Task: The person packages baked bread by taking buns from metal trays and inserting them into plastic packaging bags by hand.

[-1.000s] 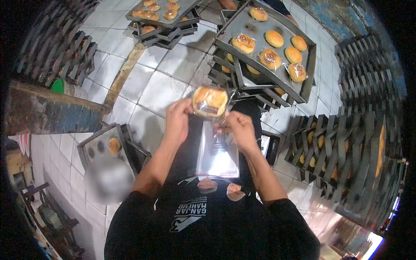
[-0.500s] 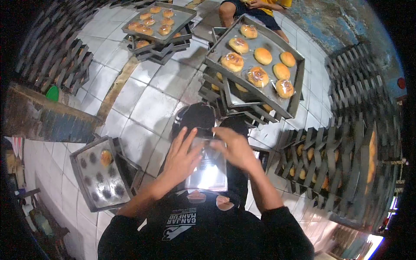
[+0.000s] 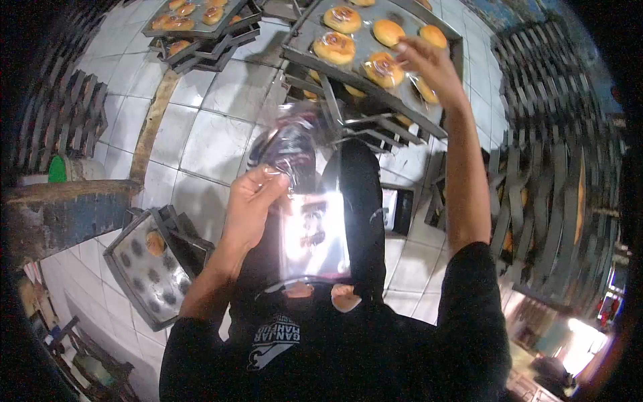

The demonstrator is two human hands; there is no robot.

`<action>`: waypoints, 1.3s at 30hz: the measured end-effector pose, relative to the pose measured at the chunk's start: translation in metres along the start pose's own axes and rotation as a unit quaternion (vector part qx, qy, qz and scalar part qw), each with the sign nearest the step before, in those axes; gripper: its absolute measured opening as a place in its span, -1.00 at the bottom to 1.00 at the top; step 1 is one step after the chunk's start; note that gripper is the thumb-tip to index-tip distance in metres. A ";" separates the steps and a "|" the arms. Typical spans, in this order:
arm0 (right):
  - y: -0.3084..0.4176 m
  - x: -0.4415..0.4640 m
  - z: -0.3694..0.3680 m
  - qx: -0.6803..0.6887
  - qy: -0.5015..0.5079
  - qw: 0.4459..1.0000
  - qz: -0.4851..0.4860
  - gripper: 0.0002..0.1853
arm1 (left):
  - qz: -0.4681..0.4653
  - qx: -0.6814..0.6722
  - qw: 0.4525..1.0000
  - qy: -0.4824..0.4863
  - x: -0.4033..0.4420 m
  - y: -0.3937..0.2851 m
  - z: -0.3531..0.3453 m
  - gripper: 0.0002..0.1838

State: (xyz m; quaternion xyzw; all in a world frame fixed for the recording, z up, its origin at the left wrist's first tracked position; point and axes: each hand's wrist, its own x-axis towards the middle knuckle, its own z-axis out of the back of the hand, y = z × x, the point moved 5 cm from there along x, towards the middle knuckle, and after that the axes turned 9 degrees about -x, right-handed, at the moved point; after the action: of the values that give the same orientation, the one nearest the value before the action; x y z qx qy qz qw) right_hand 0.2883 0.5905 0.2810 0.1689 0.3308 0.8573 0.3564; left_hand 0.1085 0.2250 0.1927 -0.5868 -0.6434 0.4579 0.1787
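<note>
My left hand (image 3: 249, 201) is closed, pinching a clear plastic bag (image 3: 288, 144) that stands up in front of my knees. On my lap lies a shiny stack of clear plastic bags (image 3: 311, 248), bright with glare. My right hand (image 3: 432, 67) is stretched over the large metal baking tray (image 3: 305, 57), its fingers apart and holding nothing that I can see. Close to its fingertips are an unwrapped bun (image 3: 388, 32) and a plastic-wrapped bun (image 3: 384, 69). Another bun (image 3: 426, 90) is partly hidden beneath the hand.
More trays are stacked under the large one. At upper left stands another tray stack with wrapped buns (image 3: 179, 23). A tray (image 3: 137, 291) with one bun (image 3: 155, 244) lies at lower left. Tall tray racks (image 3: 549, 201) line the right side. A wooden bench (image 3: 74, 214) stands at left.
Both hands were together over the bag stack. My left hand has lifted a bag, and my right hand has moved forward and right to the buns. The view has shifted.
</note>
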 end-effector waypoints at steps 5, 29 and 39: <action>-0.149 0.145 0.033 -0.204 -0.079 0.967 -0.131 -0.28 | -0.011 -0.067 0.993 -0.100 0.016 0.032 0.009 -0.70; 0.140 -0.175 -0.130 -0.107 -0.199 0.935 0.274 -0.44 | 0.046 -0.331 0.941 -0.055 0.099 0.002 -0.015 -0.73; 0.189 -0.184 -0.185 -0.083 -0.123 0.971 0.185 -0.44 | 0.071 -0.387 0.919 0.029 0.045 -0.013 -0.006 -0.58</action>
State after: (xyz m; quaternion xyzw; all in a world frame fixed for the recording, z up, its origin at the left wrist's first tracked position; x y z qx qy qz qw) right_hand 0.2237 0.2748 0.2666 0.3017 0.1750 0.9054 0.2422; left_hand 0.0941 0.2699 0.1927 -0.6674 -0.7215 0.1676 -0.0768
